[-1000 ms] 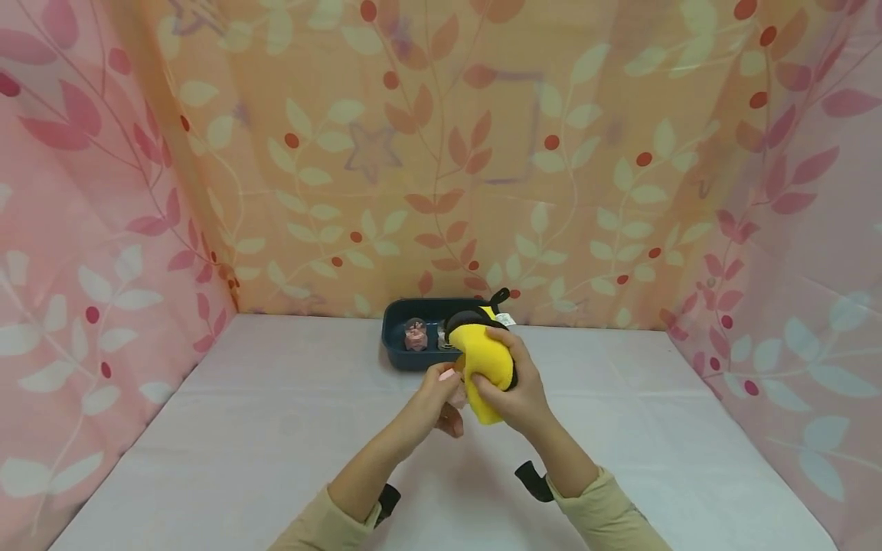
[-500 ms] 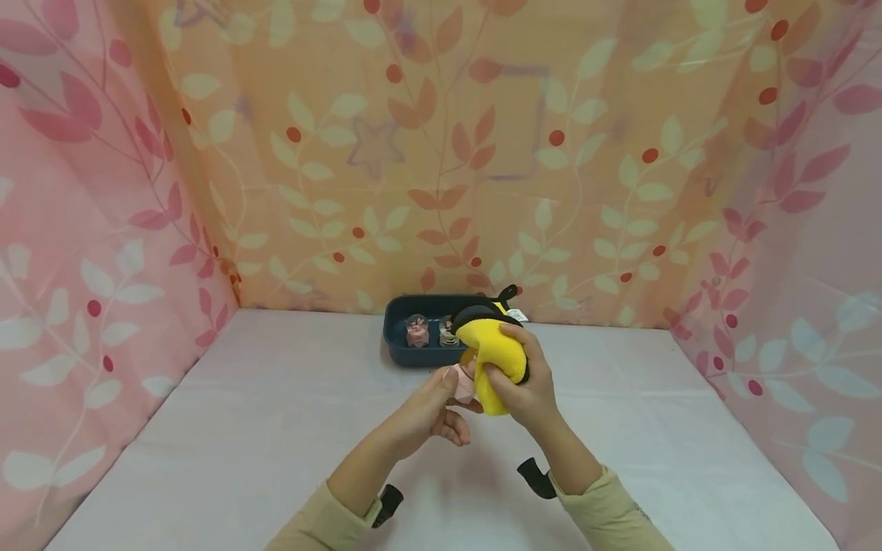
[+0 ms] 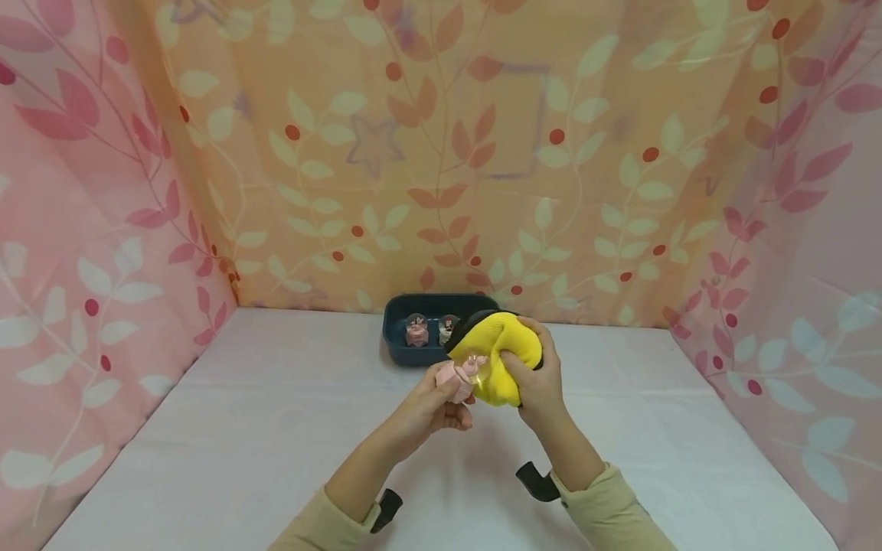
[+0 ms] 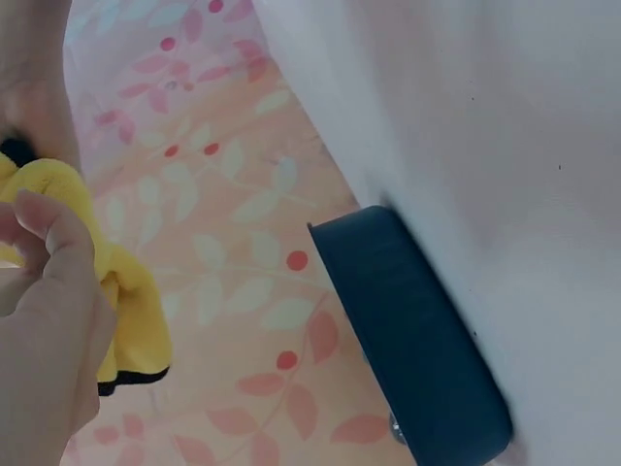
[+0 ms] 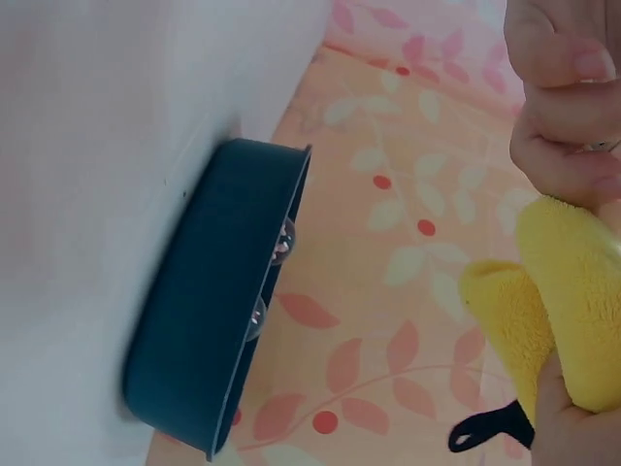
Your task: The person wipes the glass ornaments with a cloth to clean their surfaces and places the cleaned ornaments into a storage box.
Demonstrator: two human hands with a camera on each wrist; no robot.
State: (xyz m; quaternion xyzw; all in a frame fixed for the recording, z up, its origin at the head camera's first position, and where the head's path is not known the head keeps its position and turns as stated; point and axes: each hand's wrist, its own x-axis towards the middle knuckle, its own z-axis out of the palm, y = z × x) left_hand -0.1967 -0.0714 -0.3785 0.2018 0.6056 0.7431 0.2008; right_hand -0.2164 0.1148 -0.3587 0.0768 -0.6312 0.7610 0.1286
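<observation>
My left hand (image 3: pixel 423 409) pinches a small snow globe (image 3: pixel 456 380) by its pink base, the clear dome with a pink figure tilted to the right. A yellow cloth (image 3: pixel 506 356) with black edging is bunched in my right hand (image 3: pixel 544 383), its folds against the dome. Both hands are above the table, in front of the bin. In the left wrist view the left hand (image 4: pixel 53 301) hides the globe, and the cloth (image 4: pixel 136 316) shows behind it. The right wrist view has the folded cloth (image 5: pixel 572 301) with a black hanging loop (image 5: pixel 485 427).
A dark blue bin (image 3: pixel 420 357) stands at the back of the white table (image 3: pixel 276 413). Two snow globes sit in it, one with a pink base (image 3: pixel 416 330) and another (image 3: pixel 448 327) partly behind the cloth. Patterned curtains (image 3: pixel 372 191) border the back and sides.
The pink globe has turned in my left hand and its dome now shows. The cloth in my right hand has shifted right and spread flatter, its loop gone from the head view.
</observation>
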